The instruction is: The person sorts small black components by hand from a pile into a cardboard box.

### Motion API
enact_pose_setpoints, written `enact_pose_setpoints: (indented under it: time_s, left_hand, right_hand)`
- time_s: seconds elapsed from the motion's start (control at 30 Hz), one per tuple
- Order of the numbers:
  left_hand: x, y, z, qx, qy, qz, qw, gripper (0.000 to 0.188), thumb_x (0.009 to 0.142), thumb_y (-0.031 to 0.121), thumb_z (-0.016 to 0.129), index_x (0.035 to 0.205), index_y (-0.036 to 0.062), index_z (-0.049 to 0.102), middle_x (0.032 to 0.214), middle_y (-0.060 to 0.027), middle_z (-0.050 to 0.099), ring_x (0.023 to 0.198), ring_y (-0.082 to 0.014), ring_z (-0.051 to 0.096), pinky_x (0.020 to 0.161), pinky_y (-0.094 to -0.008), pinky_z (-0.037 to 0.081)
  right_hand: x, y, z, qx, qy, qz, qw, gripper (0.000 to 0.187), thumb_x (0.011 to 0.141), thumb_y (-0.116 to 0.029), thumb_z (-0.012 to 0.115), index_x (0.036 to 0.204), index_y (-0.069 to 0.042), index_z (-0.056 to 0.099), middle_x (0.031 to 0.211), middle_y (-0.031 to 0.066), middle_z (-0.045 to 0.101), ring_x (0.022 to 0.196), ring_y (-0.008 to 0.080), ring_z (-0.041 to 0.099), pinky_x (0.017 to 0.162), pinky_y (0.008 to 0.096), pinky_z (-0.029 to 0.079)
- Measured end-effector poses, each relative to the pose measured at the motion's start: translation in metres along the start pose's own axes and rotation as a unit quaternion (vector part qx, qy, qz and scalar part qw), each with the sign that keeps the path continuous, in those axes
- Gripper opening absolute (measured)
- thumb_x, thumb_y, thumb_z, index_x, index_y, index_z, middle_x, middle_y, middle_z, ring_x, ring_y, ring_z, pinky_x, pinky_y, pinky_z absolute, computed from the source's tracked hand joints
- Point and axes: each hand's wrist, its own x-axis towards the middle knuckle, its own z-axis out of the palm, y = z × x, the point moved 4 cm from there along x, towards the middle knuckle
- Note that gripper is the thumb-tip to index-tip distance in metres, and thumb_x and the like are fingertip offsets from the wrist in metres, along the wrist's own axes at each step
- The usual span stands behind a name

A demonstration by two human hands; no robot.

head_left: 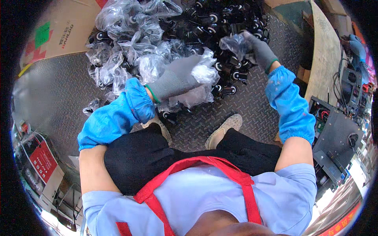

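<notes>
A heap of black caster wheels (pixel 236 74) lies on the floor ahead of me, bare on the right. On the left of the heap many casters are wrapped in clear plastic bags (pixel 114 67). My left hand (pixel 177 80), in a grey glove, is closed on a crumpled clear plastic bag (pixel 204 72); its fingertips are partly hidden. My right hand (pixel 258 50), also gloved, is over the bare casters. Its fingers close on a dark caster (pixel 235 44) that looks shiny, as if covered with clear plastic; the far fingers are blurred.
A cardboard box (pixel 59 35) stands at the far left. On the right are a plywood board (pixel 323 51) and a dark metal case with exposed wiring (pixel 334 135). My shoes (pixel 225 129) rest on the patterned metal floor (pixel 185 133). A white-and-red box (pixel 43 165) is at the left.
</notes>
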Motion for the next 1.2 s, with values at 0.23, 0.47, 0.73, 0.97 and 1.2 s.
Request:
enact_pose_setpoints:
  time_s: [0.23, 0.47, 0.73, 0.97, 1.2]
  left_hand:
    - [-0.002, 0.007, -0.012, -0.045, 0.005, 0.010, 0.999, 0.070, 0.078, 0.043, 0.072, 0.132, 0.0074, 0.046, 0.112, -0.0213, 0.063, 0.103, -0.0372, 0.062, 0.088, -0.0419, 0.050]
    - [0.006, 0.018, -0.043, -0.192, 0.048, 0.083, 0.977, 0.052, 0.082, 0.034, 0.070, 0.123, 0.0061, 0.054, 0.112, -0.0170, 0.062, 0.098, -0.0293, 0.062, 0.086, -0.0382, 0.048]
    - [-0.006, -0.006, -0.057, -0.051, 0.138, -0.013, 0.989, 0.046, 0.079, 0.036, 0.074, 0.110, 0.0043, 0.061, 0.097, -0.0148, 0.067, 0.094, -0.0299, 0.065, 0.082, -0.0388, 0.051]
    - [-0.022, -0.014, -0.064, -0.140, 0.096, 0.007, 0.986, 0.040, 0.082, 0.039, 0.068, 0.108, 0.0091, 0.065, 0.095, -0.0166, 0.068, 0.088, -0.0309, 0.066, 0.077, -0.0389, 0.050]
    - [-0.024, -0.033, -0.022, -0.060, -0.031, -0.037, 0.997, 0.040, 0.082, 0.042, 0.066, 0.104, 0.0091, 0.066, 0.094, -0.0167, 0.068, 0.088, -0.0344, 0.066, 0.077, -0.0411, 0.051]
  right_hand:
    - [-0.076, -0.052, 0.061, -0.277, 0.065, -0.354, 0.891, 0.024, 0.093, -0.021, 0.056, 0.098, 0.002, 0.064, 0.082, 0.0030, 0.062, 0.072, 0.0078, 0.056, 0.062, 0.0248, 0.047]
    - [-0.100, -0.080, 0.146, -0.300, -0.138, -0.330, 0.884, 0.026, 0.090, -0.027, 0.063, 0.094, -0.001, 0.065, 0.078, 0.0039, 0.061, 0.075, 0.0089, 0.054, 0.068, 0.0256, 0.046]
    - [0.046, -0.111, 0.221, -0.474, 0.228, -0.516, 0.677, 0.053, 0.082, -0.043, 0.068, 0.119, -0.007, 0.061, 0.104, 0.0198, 0.066, 0.102, 0.0393, 0.062, 0.083, 0.0402, 0.050]
    - [0.016, -0.089, 0.170, -0.386, -0.029, -0.358, 0.850, 0.030, 0.083, -0.022, 0.062, 0.108, -0.005, 0.066, 0.080, 0.0056, 0.064, 0.070, 0.0180, 0.059, 0.067, 0.0329, 0.049]
    - [-0.069, -0.048, 0.128, -0.743, -0.026, -0.099, 0.662, 0.040, 0.082, -0.033, 0.066, 0.114, -0.010, 0.060, 0.100, 0.0183, 0.066, 0.093, 0.0371, 0.063, 0.081, 0.0445, 0.050]
